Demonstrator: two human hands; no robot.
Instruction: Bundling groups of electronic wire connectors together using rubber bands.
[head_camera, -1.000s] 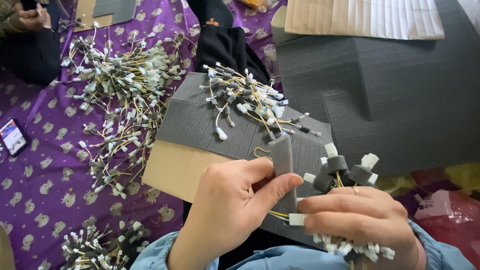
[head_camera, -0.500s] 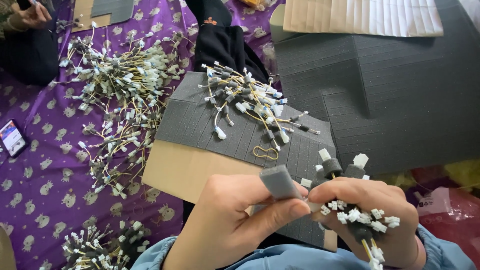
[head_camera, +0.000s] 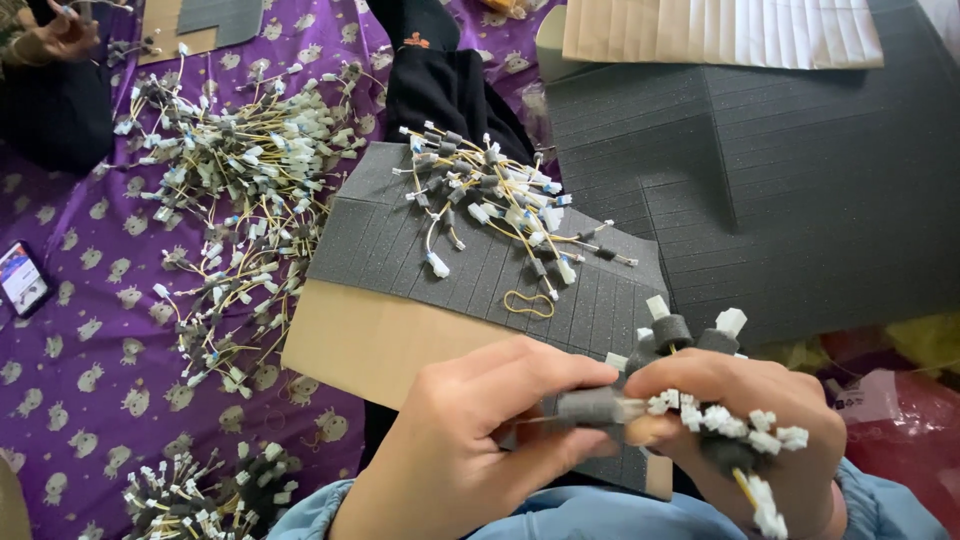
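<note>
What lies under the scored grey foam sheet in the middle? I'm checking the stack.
A tan cardboard sheet sticks out beneath the foam sheet at its near-left edge. How far it runs underneath is covered.

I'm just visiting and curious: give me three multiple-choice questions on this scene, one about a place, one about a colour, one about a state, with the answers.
1. Where does the yellow rubber band lie?
A. on the grey foam sheet
B. on the phone
C. around the left wrist

2. What colour is the patterned cloth under the big pile of wires?
A. green
B. purple
C. white

3. What is the left hand doing with the small grey foam strip?
A. pinching it between thumb and fingers
B. hovering well clear of it
C. pressing it flat on the cloth

Answers:
1 A, the band rests on the foam sheet beside the smaller bunch of wires.
2 B, the cloth is purple with pale figures.
3 A, the thumb and fingers close on the strip, next to the right hand, which holds a bundle of wires with white plugs.
</note>
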